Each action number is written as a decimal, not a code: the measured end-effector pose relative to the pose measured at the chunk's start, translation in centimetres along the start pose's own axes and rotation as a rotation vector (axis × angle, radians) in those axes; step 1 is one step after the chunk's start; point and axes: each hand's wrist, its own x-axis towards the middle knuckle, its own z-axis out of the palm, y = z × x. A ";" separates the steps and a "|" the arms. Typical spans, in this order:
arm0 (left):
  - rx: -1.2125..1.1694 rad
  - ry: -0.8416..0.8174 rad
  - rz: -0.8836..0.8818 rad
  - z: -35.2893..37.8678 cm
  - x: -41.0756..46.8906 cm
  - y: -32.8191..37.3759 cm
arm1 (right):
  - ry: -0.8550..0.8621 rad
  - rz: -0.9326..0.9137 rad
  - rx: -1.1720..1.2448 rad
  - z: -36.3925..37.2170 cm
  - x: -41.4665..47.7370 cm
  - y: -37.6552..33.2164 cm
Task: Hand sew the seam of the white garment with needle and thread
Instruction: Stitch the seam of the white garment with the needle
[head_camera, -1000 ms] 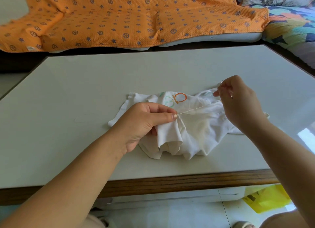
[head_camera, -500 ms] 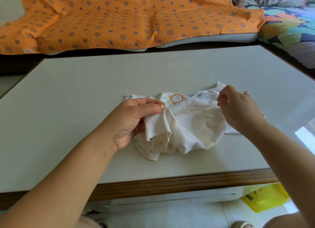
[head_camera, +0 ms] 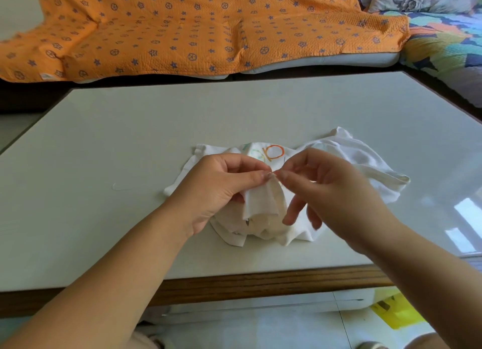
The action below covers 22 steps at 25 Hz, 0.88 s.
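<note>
1. Two bare hands meet over a white garment (head_camera: 347,155) that lies crumpled on the near half of a pale desk (head_camera: 130,139), a little right of its middle.
2. The left hand (head_camera: 221,184) has its grip clamped on the garment: thumb and forefinger pinch a fold of cloth and lift it into a small peak, and the loose end of the fold hangs down below the fingers.
3. The right hand (head_camera: 331,189) comes in from the right, and its thumb and forefinger tips are pressed together right at the top of that peak, touching the left hand's fingertips or just beside them.
4. What the right grip holds cannot be told; the needle and the thread are too fine to make out there. The other fingers of the right hand hang loosely spread above the cloth.
5. The rest of the garment spreads flat on the desk behind and to the right of the hands, and a printed orange ring (head_camera: 273,153) shows on it just beyond the fingertips.
6. A pale strand (head_camera: 120,188) lies curled on the desk to the left, well apart from the garment.
7. The desk has a wooden front edge (head_camera: 260,283) nearest the person.
8. Beyond the far edge, an orange blanket (head_camera: 182,30) with a blue star pattern is draped over a seat, with a many-coloured quilt (head_camera: 443,48) to its right.
9. On the floor below the desk, at the lower right, sits a yellow bag (head_camera: 396,312).
</note>
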 end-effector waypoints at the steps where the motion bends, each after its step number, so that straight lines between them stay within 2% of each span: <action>1: 0.007 -0.003 0.005 0.0 0.0 -0.1 | -0.026 0.022 0.041 0.3 -0.2 0.1; 4: 0.020 -0.027 -0.008 -0.2 -0.1 -0.1 | -0.030 0.043 0.119 0.5 -0.1 0.4; 12: 0.232 -0.034 -0.003 -0.9 0.0 0.3 | 0.067 -0.120 -0.076 -0.3 -0.2 1.1; 16: 0.201 -0.029 -0.002 -0.5 -0.1 0.2 | 0.077 -0.110 -0.127 -0.5 -0.3 1.1; 20: 0.196 -0.015 0.003 -0.4 -0.1 0.1 | 0.209 -0.194 -0.065 -1.2 -0.6 0.1; 22: 0.196 -0.015 0.009 -0.4 0.0 0.1 | 0.098 -0.149 0.014 -1.3 -0.9 -0.4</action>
